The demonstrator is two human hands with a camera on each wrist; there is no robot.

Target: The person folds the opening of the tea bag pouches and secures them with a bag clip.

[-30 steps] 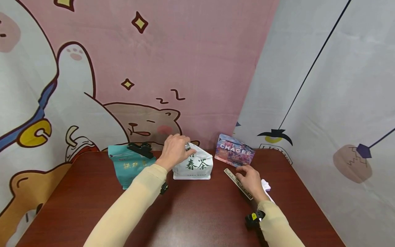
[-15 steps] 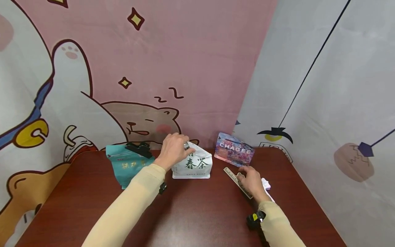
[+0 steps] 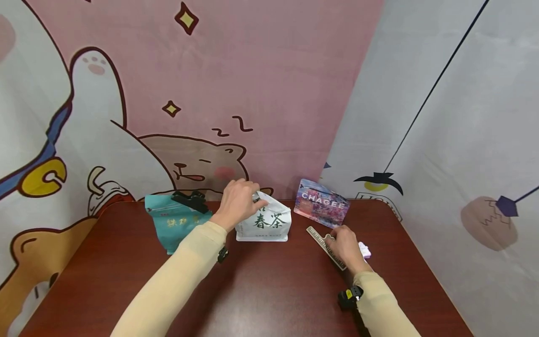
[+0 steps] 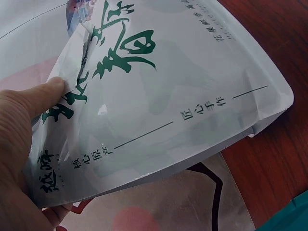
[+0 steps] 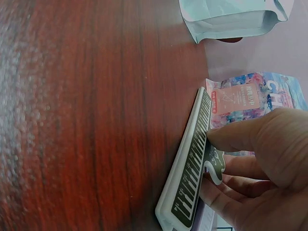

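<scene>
My left hand grips the upper left corner of a white tea bag with green lettering, standing on the table. Up close in the left wrist view, the thumb lies on the front of the tea bag and other fingertips show below its edge. At the right, my right hand pinches a long bag sealing clip with ruler marks. The right wrist view shows the thumb at the clip's edge, the other fingers around its small shaped tab. Part of the clip is hidden behind the hand.
A teal bag with a black clip across its top stands at the left. Behind the right hand leans a colourful CHAGEE pouch. A small white-and-purple item lies right of that hand. A printed cloth hangs behind the table.
The head view has shifted slightly, so the whole scene sits a little differently in frame. Both hands keep their hold; the bag and the clip show no clear movement on the table.
</scene>
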